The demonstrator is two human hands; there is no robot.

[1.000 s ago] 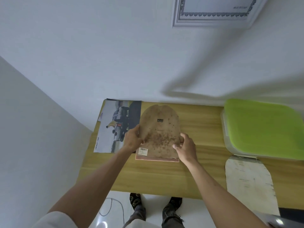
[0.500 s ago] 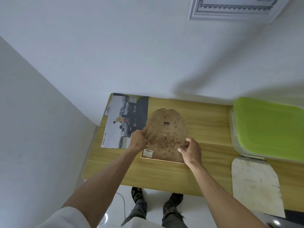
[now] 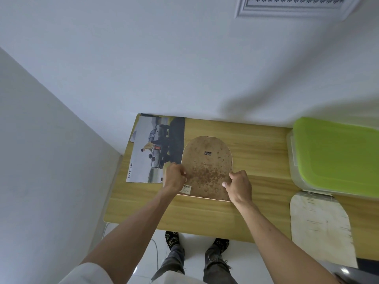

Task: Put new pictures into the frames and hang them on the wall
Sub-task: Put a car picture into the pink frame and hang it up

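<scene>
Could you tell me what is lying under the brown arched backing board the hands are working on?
Under the brown backing board only a thin pale edge of the frame shows along its near side, resting on the wooden table. Whether a picture sits inside is hidden by the board.

White short sleeve [image 3: 86, 273] — grey ripped jeans [image 3: 215, 267] — black patterned socks [image 3: 171, 238].

Two backing boards [image 3: 206, 167] [image 3: 320, 226], one poster [image 3: 155, 149]
</scene>
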